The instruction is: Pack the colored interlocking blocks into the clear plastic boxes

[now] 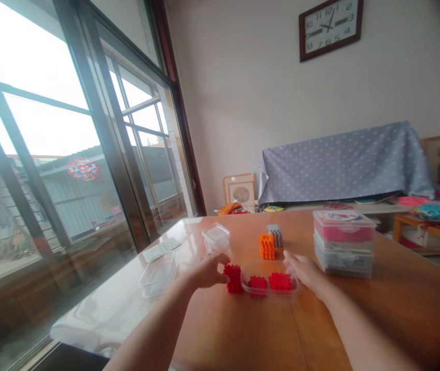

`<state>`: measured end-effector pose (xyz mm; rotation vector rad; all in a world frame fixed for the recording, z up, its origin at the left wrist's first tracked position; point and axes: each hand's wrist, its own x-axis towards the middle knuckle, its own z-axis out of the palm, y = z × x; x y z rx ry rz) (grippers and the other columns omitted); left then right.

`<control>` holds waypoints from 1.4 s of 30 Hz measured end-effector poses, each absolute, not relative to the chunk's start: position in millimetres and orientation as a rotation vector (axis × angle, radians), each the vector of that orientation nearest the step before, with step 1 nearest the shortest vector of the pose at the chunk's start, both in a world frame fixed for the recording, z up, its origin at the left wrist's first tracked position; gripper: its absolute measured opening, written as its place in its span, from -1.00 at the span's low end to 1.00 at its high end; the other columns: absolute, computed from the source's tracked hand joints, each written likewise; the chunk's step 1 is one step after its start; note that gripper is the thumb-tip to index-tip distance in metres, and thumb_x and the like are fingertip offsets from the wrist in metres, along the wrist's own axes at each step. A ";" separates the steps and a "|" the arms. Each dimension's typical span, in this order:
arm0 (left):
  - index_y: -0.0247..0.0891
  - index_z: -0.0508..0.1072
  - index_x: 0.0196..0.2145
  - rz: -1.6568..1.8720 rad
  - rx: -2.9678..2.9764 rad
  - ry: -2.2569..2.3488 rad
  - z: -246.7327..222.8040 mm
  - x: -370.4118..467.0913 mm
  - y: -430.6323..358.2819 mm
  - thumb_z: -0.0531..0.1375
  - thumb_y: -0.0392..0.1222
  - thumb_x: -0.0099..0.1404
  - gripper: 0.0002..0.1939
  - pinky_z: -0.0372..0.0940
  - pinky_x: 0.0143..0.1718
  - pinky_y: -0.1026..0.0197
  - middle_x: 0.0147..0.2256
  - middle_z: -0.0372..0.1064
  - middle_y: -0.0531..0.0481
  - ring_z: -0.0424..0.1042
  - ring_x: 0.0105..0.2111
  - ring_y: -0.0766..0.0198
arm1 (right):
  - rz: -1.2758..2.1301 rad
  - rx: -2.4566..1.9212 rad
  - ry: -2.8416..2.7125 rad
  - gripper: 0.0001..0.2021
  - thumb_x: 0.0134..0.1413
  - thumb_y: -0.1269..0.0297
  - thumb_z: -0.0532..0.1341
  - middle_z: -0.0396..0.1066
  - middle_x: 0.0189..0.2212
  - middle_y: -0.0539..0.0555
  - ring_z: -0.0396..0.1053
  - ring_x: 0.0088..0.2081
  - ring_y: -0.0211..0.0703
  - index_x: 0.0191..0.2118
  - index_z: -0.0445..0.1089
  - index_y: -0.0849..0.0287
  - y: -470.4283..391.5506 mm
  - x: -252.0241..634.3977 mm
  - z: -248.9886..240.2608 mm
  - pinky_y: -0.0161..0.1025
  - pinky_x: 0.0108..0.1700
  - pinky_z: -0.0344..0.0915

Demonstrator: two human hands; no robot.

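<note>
My left hand (pixel 211 270) is at the left side of a red interlocking block (pixel 233 279), its fingers curved and apart with the tips at the block's edge. Just right of that block is a shallow clear plastic container (pixel 271 291). Two red notched pieces, one on the left (pixel 257 284) and one on the right (pixel 280 281), show in or through it; I cannot tell which. My right hand (pixel 304 270) grips the container's right rim. Farther back stand an orange block (pixel 266 247) and a grey block (pixel 275 235).
Stacked boxes (pixel 344 245) stand at the right of the wooden table (pixel 243 330). On the left are a clear container (pixel 215 237), clear lids (pixel 160 275) and a printed sheet (pixel 161 249). A large window (pixel 99 103) borders the table's left side.
</note>
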<state>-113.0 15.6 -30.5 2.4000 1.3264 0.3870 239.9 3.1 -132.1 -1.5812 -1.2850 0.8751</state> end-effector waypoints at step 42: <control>-0.06 0.55 -0.50 0.282 2.775 1.115 -19.2 -28.2 -40.2 0.07 -0.08 0.41 -0.63 -0.36 0.30 -0.37 -0.32 0.56 0.01 0.28 0.12 -0.10 | 0.834 -1.592 -1.347 -0.33 0.23 -0.29 0.00 0.58 -0.45 0.20 0.51 -0.42 -0.08 -0.21 0.54 0.28 -6.4 236.4 -119.1 -0.25 -0.35 0.33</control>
